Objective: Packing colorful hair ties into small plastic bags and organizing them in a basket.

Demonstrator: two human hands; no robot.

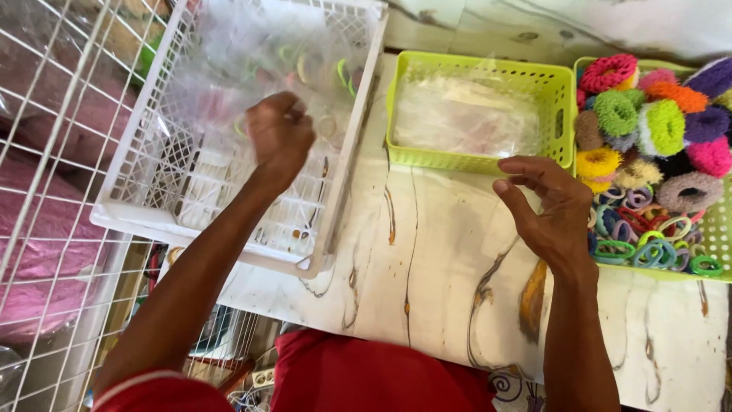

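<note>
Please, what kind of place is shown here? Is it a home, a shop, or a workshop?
Probably a small packing spot for hair accessories, at a shop or home business. A green basket holds many colourful hair ties, another green basket holds clear plastic bags, and the left hand holds a filled bag over a white crate.

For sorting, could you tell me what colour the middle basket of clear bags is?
The middle basket is lime green, seen in the head view.

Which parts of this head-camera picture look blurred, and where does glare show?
Head view: the left hand and the clear plastic bag it holds are motion-blurred; glare whitens the plastic bags in the green basket; the hair ties look sharp.
</note>
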